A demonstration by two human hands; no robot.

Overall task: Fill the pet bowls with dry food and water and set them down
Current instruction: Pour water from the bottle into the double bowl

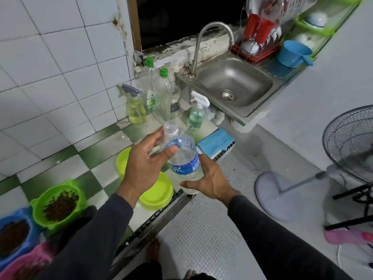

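Both hands on water bottle (182, 156): right hand (212, 181) gripping base, left hand (141, 164) fingers (155, 138) loosely spread, seemingly uncapped.

Clear plastic water bottle (182, 156), blue label, cap off, partly filled, tilted with its neck toward upper left, sits at frame center, held between both hands. Two lime-green empty bowls lie on the checkered floor right behind it, one (123, 159) centre-left and one (159, 191) just below center, both partly hidden. In the lower left, a green bowl (58, 203) and a blue bowl (14, 233) hold brown dry kibble, and a pink bowl (26, 265) at the bottom-left corner is partly cut off, contents unclear.
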